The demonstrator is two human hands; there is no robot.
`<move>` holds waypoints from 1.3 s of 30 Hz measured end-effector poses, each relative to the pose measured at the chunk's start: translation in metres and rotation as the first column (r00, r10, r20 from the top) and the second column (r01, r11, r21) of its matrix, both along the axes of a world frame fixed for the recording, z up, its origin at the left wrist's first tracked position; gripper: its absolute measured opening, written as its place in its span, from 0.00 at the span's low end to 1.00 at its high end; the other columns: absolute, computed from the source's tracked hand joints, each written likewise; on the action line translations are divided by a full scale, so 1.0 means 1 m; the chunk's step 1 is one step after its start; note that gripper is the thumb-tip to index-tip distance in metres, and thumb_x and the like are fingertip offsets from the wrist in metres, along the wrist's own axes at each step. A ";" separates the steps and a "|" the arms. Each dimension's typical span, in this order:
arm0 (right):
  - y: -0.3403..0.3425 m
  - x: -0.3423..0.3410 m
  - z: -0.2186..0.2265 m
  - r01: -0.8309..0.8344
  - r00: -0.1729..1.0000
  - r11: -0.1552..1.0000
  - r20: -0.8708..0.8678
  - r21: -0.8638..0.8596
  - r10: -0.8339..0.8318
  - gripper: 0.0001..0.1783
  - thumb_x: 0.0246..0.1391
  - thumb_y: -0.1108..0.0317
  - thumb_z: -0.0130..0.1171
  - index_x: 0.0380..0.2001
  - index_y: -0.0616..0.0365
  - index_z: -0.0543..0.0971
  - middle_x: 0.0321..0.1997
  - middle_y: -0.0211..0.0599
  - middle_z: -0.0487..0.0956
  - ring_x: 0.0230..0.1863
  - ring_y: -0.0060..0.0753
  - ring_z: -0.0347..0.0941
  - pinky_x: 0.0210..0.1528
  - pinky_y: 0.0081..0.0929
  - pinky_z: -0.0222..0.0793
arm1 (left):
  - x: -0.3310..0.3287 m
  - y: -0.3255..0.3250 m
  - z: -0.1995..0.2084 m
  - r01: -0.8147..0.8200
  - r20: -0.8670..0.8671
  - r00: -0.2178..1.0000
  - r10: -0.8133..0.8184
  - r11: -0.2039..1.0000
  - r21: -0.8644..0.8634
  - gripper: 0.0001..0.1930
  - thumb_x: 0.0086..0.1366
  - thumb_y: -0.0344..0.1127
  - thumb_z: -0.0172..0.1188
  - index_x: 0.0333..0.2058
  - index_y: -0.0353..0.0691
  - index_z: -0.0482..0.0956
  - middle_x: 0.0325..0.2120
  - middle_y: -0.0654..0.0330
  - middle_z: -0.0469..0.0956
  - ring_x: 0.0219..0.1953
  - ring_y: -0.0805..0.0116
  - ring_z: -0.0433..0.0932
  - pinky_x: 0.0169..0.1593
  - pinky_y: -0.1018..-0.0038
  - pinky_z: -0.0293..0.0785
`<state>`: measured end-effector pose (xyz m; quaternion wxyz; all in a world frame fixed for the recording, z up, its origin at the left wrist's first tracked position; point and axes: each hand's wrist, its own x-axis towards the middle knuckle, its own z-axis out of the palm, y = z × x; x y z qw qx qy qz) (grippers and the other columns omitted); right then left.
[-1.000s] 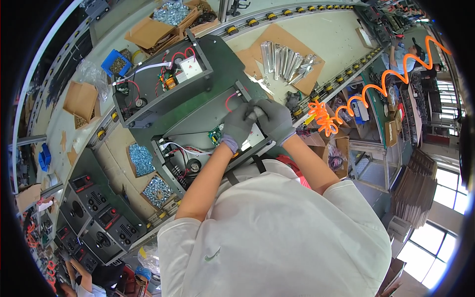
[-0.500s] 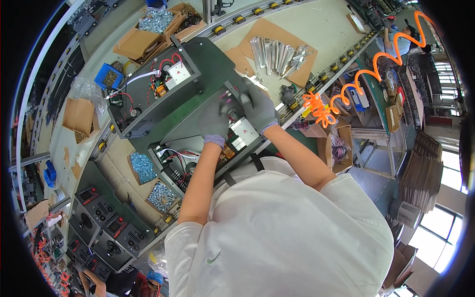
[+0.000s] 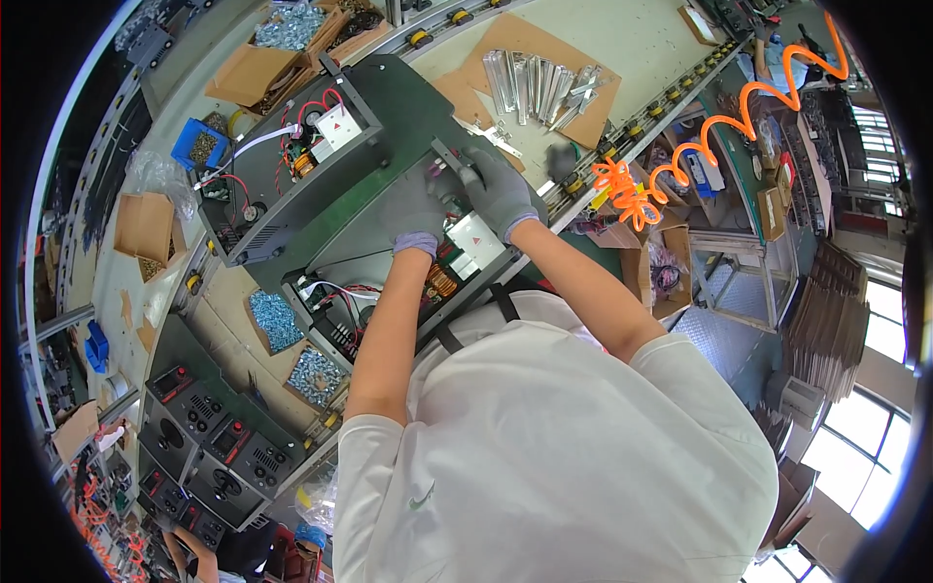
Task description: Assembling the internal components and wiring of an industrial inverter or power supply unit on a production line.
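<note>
A dark green metal chassis [image 3: 369, 126] lies open on the bench, showing red and white wires, a coil and a white labelled block [image 3: 476, 238]. My left hand [image 3: 413, 209], in a grey glove with a purple cuff, lies on the dark panel near the middle of the chassis; its fingers are blurred. Just to its right, my right hand [image 3: 498, 192], also grey-gloved, closes around a dark metal bar [image 3: 452, 157] at the chassis edge. Both forearms reach up from my white shirt.
A cardboard sheet [image 3: 593, 112] with several shiny metal strips [image 3: 539, 83] lies behind the chassis. An orange coiled hose [image 3: 719, 126] hangs at the right. Cardboard boxes of screws [image 3: 292, 24], a blue bin [image 3: 199, 146] and stacked dark units with knobs [image 3: 204, 437] stand to the left.
Both hands have moved from a small part over the white block up to the chassis edge. The right hand now grips the dark bar, and the left has spread onto the panel.
</note>
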<state>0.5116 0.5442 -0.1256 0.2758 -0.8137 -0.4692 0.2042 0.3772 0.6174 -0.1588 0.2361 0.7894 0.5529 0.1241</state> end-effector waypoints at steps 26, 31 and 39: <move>0.007 0.003 0.000 -0.018 0.984 0.994 -0.181 -0.111 -0.002 0.25 0.62 0.49 0.58 0.54 0.53 0.81 0.50 0.49 0.81 0.53 0.54 0.76 0.56 0.40 0.70 | 0.011 0.002 -0.021 0.091 0.121 0.987 -0.108 0.987 0.131 0.09 0.60 0.39 0.61 0.38 0.46 0.78 0.34 0.52 0.80 0.38 0.49 0.80 0.41 0.55 0.77; 0.009 -0.002 0.004 -0.029 0.998 0.990 -0.055 -0.137 0.021 0.23 0.62 0.50 0.58 0.54 0.51 0.81 0.48 0.49 0.82 0.51 0.54 0.77 0.54 0.41 0.71 | 0.022 0.003 -0.018 0.093 0.038 0.995 -0.097 0.991 0.101 0.09 0.61 0.40 0.60 0.37 0.45 0.78 0.34 0.52 0.80 0.39 0.49 0.80 0.40 0.55 0.77; 0.014 -0.006 0.002 -0.077 0.995 0.990 -0.066 -0.120 0.070 0.24 0.60 0.53 0.59 0.56 0.49 0.78 0.49 0.51 0.81 0.53 0.55 0.76 0.55 0.47 0.71 | -0.018 0.013 0.014 0.167 0.159 0.975 -0.156 0.984 -0.056 0.15 0.63 0.43 0.59 0.47 0.49 0.78 0.44 0.53 0.80 0.47 0.50 0.79 0.49 0.56 0.75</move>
